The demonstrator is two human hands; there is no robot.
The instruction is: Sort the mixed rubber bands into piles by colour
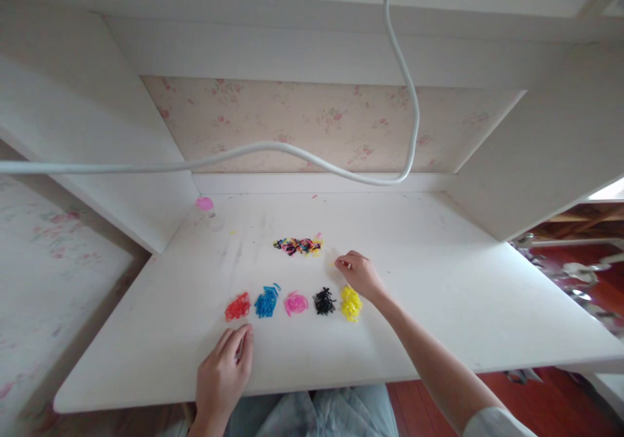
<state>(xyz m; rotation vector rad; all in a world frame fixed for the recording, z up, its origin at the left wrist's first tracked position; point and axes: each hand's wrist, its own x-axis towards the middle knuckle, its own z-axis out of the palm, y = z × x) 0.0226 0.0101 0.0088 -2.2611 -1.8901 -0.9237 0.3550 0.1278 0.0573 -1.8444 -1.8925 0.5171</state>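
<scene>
My right hand [358, 273] is closed in a pinch above the yellow pile, with a tiny yellow rubber band at its fingertips. Just below the red pile, my left hand [225, 362] rests on the table with its fingers curled together; whatever they may hold is hidden. Small rubber bands lie sorted in a row: a red pile [237, 307], a blue pile [266, 302], a pink pile [296, 304], a black pile [324, 301] and a yellow pile [351, 304]. Behind the row lies a mixed-colour heap [298, 246] of the same bands.
A white table [429, 320] stands between white side panels. Near its back left corner is a pink round object [205, 203] with a clear part. A white cable [273, 146] hangs across the view above the table. Stray coloured bits lie toward the back.
</scene>
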